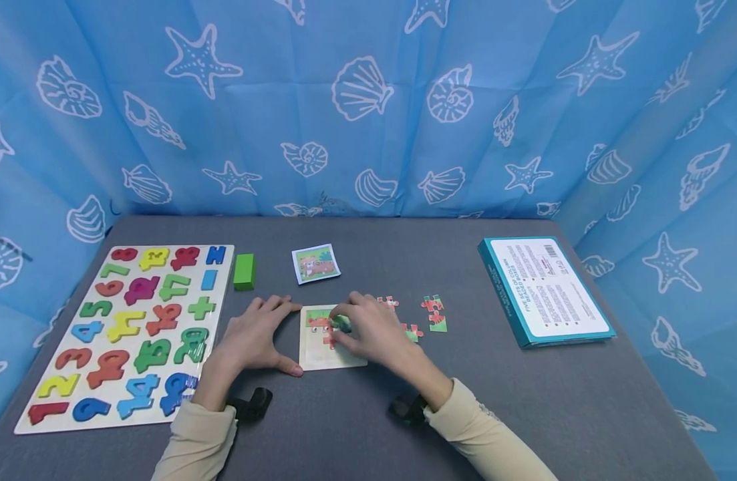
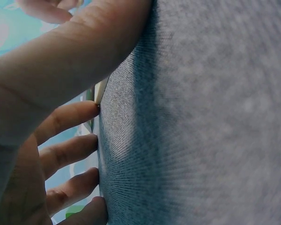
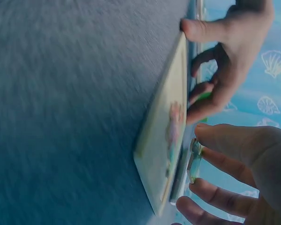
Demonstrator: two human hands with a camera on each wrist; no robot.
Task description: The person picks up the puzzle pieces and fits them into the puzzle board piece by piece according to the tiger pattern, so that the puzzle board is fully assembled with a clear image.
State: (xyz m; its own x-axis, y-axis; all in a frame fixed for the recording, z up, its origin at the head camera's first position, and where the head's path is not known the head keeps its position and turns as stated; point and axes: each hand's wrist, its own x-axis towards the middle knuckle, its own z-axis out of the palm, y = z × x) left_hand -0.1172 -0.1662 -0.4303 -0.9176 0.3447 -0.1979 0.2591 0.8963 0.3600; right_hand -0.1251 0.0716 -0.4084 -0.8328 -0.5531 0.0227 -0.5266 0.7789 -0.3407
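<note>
A small square wooden puzzle tray lies flat in front of me, with joined pieces of a red and green picture along its upper left. My left hand is spread at its left side. Its thumb touches the near left corner and its index fingertip is by the far left corner. Over the tray, my right hand pinches a green puzzle piece between thumb and fingers, held tilted and apart from the tray in the right wrist view. Loose puzzle pieces lie right of the tray, some partly hidden by the right hand.
A number board with colored numerals fills the left side. Beside it stands a green block. A picture card lies behind the tray. At the right is a teal and white box. A blue curtain hangs behind the grey table.
</note>
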